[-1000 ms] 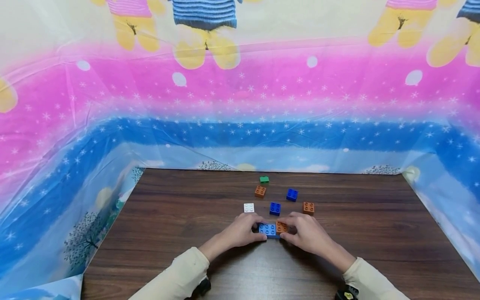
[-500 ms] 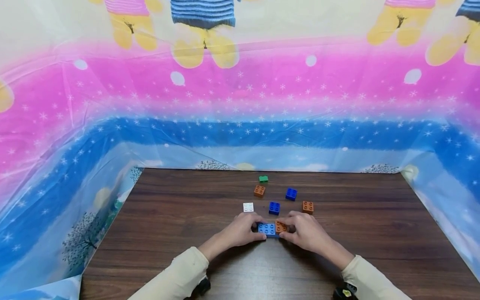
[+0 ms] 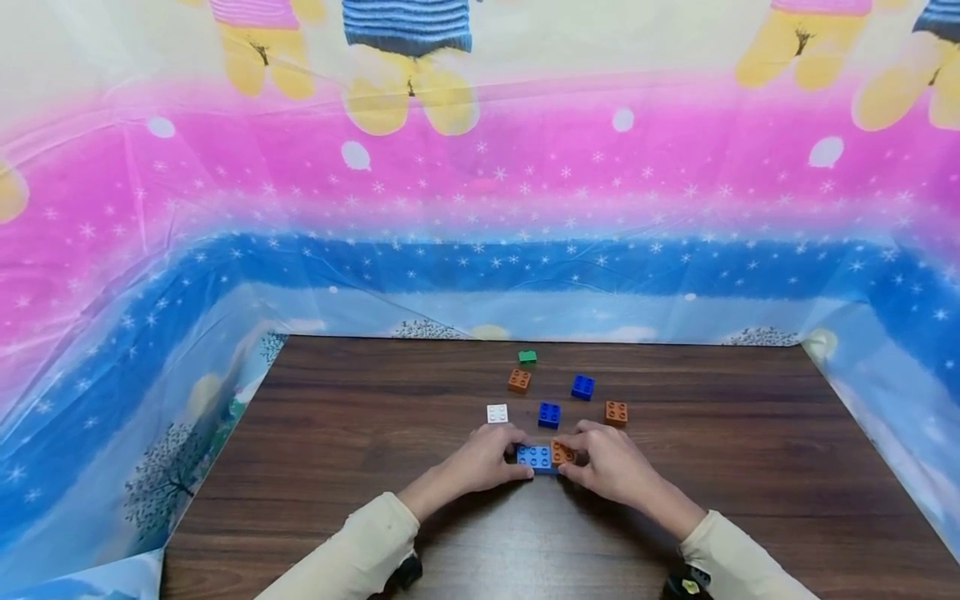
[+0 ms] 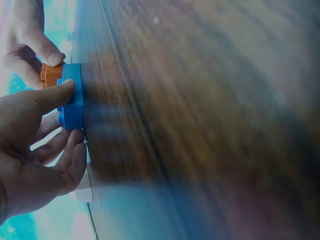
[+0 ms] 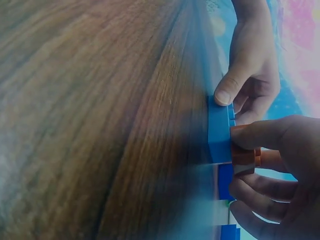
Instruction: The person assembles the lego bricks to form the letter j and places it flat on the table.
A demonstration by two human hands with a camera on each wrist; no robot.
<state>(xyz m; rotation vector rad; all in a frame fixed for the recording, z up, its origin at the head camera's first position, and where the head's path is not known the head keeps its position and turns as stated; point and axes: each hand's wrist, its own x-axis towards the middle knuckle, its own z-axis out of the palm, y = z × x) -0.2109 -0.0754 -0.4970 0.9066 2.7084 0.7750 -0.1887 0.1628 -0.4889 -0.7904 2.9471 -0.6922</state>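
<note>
Head view: a person's left hand [image 3: 487, 463] and right hand [image 3: 611, 468] meet over a wooden table [image 3: 337, 433], both at one small stack of toy blocks. The left hand pinches the light blue block [image 3: 533, 457], its thumb on the near long side and fingers on the far side and about the left end. The right hand pinches the orange block [image 3: 562, 452] between thumb and fingers. That orange block sits on top of the light blue block, at the end nearest the right hand; whether it is pressed fully down cannot be told. The left wrist camera shows the light blue block's underside at the tabletop.

Just beyond the grip lies a dark blue block [image 3: 549, 415]. A white block [image 3: 497, 413] is just past the left hand's fingers, and a second orange block [image 3: 617, 413] is just past the right hand. Farther out from the grip are a second dark blue block [image 3: 582, 387] and a third orange block [image 3: 519, 381], with a green block [image 3: 527, 357] farthest away. Behind them all hangs a printed cloth [image 3: 480, 192]. Back from the hands, both arms wear cream sleeves [image 3: 352, 550], with a dark device [image 3: 405, 572] below the left wrist.
</note>
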